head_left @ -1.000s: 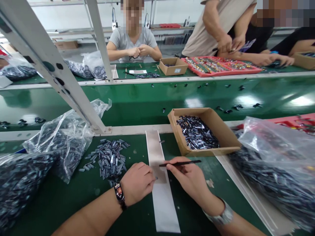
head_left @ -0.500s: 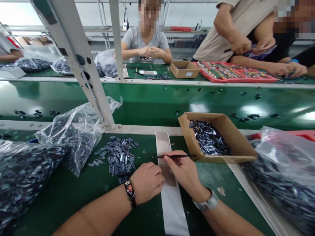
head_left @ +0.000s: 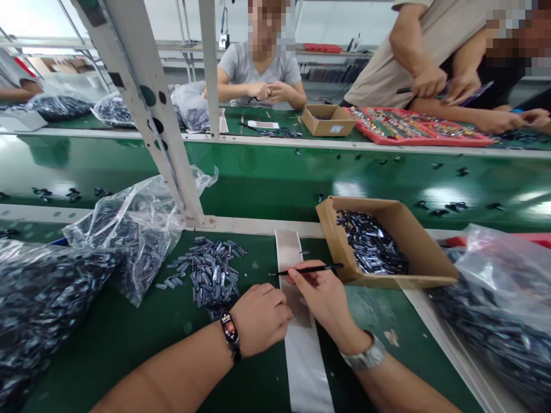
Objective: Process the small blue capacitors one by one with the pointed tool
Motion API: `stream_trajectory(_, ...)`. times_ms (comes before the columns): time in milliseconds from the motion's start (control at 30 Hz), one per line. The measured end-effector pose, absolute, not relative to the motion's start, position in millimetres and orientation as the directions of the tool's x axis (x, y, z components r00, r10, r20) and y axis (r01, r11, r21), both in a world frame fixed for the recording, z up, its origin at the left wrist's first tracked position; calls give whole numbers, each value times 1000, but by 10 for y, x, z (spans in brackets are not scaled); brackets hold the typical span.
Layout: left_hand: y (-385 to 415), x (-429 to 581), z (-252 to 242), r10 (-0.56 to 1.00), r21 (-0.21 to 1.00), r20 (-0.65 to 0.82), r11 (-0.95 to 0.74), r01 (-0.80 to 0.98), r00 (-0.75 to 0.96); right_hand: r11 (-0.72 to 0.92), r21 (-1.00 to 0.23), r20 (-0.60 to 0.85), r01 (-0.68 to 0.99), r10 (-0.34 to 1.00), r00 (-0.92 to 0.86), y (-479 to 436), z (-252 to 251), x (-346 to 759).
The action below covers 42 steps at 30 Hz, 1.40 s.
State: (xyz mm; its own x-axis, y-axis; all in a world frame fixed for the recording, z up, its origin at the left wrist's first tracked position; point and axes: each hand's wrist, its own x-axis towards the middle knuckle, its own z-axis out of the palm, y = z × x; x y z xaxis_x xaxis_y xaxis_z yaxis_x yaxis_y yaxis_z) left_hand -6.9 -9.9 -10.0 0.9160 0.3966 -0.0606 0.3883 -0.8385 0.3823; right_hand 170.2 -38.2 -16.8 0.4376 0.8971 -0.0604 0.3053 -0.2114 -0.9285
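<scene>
Over a glossy green workbench (head_left: 379, 321), the right hand (head_left: 321, 304) is pinching a thin black stick (head_left: 312, 269), while the curled left hand (head_left: 260, 319) is showing no clear hold.

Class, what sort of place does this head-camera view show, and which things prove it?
Probably a factory assembly line: a long green conveyor bench, bulk plastic bags of small dark parts, a cardboard box of them, and co-workers along it.

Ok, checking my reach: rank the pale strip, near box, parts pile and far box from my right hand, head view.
1. Pale strip, under the right hand
2. Near box, ahead right
3. Parts pile, left
4. Far box, far bench
</scene>
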Motion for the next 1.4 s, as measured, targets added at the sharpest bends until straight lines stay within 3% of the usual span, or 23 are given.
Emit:
stream_trajectory(633, -106, -92, -150, 424, 422, 41, -828, 369, 905, -112, -982, -32, 152, 890, 455, -434, -114, 1742)
stream_trajectory(833, -98, -86, -217, 451, 478, 94, -802, 357, 888, -131, -957, 6, 258, 882, 471, -650, -91, 1932)
stream_trajectory(1000, -85, -80, -255, 481, 572, 115, -747, 338, 869, -106, -974, -9, 201, 902, 431, -908, -40, 2030)
stream_trajectory(1267, -75, -89, -215, 493, 588, 101, -730, 348, 864, 118, -895, 262, 429, 919, 295, -1146, -30, 2030)
stream_trajectory(1400, -80, -82, -209, 496, 589, 81, -724, 360, 865, 183, -872, 310, 454, 925, 222, -1136, -61, 2001)
